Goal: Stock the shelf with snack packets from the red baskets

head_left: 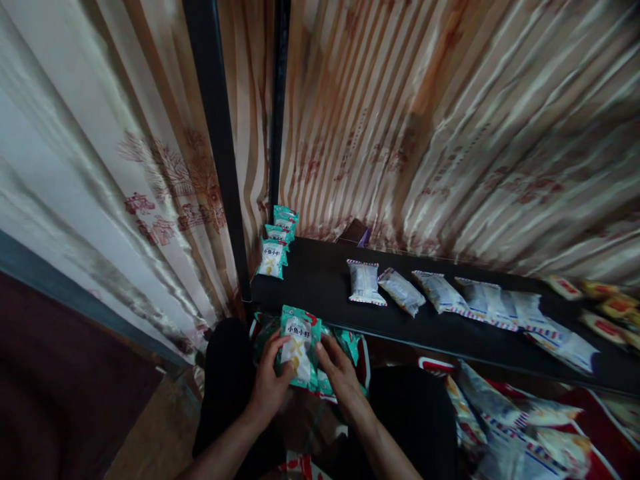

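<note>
Above an open bag or box of similar packets between my knees, I hold a green and white snack packet [300,343] upright, its printed front facing me. My left hand [271,380] grips its left side, thumb across the front. On the right edge, my right hand [341,373] has its fingers closed; another green packet partly shows behind, and whether that hand holds it too is hidden. On the left end of the black shelf [315,277], several matching green packets [273,258] stand in a row, one behind another.
White snack packets with striped edges [367,283] lie along the shelf, with red and yellow packs [617,307] at its far right. A red container [595,427] of more packets is at lower right. Black posts [215,133] and patterned curtains [360,133] rise around the shelf.
</note>
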A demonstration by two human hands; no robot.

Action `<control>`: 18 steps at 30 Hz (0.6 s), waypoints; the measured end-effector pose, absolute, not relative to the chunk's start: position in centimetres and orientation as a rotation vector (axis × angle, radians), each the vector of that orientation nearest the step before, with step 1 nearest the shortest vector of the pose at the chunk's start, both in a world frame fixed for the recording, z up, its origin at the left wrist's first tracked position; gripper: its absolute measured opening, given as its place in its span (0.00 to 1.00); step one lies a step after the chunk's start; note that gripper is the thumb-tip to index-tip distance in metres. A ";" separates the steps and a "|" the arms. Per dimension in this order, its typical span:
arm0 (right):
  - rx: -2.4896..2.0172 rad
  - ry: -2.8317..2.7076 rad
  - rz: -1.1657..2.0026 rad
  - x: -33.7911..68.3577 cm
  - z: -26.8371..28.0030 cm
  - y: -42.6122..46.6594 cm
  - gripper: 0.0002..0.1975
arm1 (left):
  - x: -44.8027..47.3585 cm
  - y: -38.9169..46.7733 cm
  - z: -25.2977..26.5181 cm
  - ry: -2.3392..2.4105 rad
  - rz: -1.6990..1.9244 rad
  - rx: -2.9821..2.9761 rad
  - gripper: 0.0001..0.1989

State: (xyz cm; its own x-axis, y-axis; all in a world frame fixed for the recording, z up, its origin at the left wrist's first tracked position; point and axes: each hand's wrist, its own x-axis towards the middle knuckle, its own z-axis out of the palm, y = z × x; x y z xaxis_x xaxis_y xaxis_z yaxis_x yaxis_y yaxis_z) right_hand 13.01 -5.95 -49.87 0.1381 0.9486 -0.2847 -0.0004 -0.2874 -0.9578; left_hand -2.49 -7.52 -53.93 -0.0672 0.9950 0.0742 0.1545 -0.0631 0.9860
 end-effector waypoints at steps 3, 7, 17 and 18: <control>-1.390 -0.974 1.420 12.5 -49.4 -4.8 0.23 | -2.7 -7.4 -53.5 1.331 1.203 1.396 0.21; -1.367 -0.752 1.516 11.7 -48.9 -3.8 0.21 | -2.7 -7.1 -52.9 1.328 1.180 1.453 0.23; -1.253 -0.540 1.615 10.9 -48.1 -1.5 0.19 | -2.3 -4.3 -52.6 1.345 1.245 1.486 0.22; -1.256 -0.508 1.607 11.0 -48.2 -1.3 0.18 | -2.3 -3.9 -52.5 1.330 1.239 1.506 0.22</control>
State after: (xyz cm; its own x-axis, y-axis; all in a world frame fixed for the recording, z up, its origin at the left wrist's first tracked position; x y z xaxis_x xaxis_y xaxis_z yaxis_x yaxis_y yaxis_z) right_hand 10.99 -1.29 -48.17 0.0315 0.8768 -0.4798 -0.4419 -0.4183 -0.7935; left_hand -2.29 -3.90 -52.49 -0.0145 0.9842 0.1762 0.2452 -0.1674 0.9549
